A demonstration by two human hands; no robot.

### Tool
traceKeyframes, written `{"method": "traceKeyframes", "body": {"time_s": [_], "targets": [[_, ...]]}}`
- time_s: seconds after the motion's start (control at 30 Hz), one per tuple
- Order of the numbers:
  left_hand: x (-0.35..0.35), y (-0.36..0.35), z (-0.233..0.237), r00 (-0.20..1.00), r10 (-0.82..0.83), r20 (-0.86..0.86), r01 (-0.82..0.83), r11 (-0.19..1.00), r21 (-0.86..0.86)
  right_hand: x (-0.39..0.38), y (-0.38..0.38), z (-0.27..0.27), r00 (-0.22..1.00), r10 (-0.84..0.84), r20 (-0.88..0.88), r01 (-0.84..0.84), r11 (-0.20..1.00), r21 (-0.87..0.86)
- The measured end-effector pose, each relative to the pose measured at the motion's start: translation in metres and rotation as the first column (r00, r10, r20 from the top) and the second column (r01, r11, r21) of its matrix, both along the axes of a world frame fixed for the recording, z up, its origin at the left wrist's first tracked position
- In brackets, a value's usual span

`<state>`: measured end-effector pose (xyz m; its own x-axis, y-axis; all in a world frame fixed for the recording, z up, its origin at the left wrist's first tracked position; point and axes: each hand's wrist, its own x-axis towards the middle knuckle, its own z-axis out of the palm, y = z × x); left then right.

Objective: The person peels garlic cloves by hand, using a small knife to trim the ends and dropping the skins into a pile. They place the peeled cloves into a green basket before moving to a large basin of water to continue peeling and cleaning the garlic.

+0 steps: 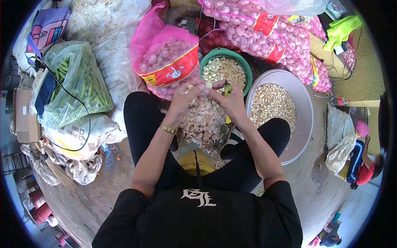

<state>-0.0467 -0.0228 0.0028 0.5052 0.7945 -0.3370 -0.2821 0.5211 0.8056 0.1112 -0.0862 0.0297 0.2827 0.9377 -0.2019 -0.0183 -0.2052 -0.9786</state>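
My left hand point(187, 99) is closed around garlic cloves, with pale pieces showing between its fingers. A whitish clove point(208, 84) sits between the fingertips of both hands. My right hand point(230, 100) grips a small knife point(228, 89) with a yellow-green handle; its blade is mostly hidden by the fingers. Below the hands lies a heap of papery garlic skins point(204, 124). Just beyond them, a green basket point(249, 74) holds peeled cloves point(225, 70). To the right, a big pale tub point(306, 120) contains many unpeeled cloves point(273, 105).
An opened pink mesh sack of garlic point(165, 60) stands ahead on the left. Full garlic sacks point(285, 45) are piled at the back right. At far left is a plastic bag of green pods point(78, 82). Another person point(364, 165) is at the far right.
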Motion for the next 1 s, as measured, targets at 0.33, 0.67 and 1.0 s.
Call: {"method": "traceKeyframes", "body": {"time_s": [0.33, 0.67, 1.0], "targets": [[0.003, -0.003, 0.012, 0.999, -0.018, 0.034, 0.016, 0.997, 0.074, 0.008, -0.005, 0.005, 1.0, 0.005, -0.021, -0.005, 1.0, -0.02], [0.005, -0.006, 0.006, 0.974, 0.13, -0.185, -0.016, 0.856, 0.517, 0.007, -0.005, 0.008, 0.961, 0.199, -0.192, -0.229, 0.962, -0.146], [0.005, -0.008, 0.01, 0.958, 0.122, -0.259, 0.087, 0.735, 0.672, 0.003, -0.005, 0.004, 0.979, 0.201, -0.038, -0.204, 0.971, -0.128]]}}
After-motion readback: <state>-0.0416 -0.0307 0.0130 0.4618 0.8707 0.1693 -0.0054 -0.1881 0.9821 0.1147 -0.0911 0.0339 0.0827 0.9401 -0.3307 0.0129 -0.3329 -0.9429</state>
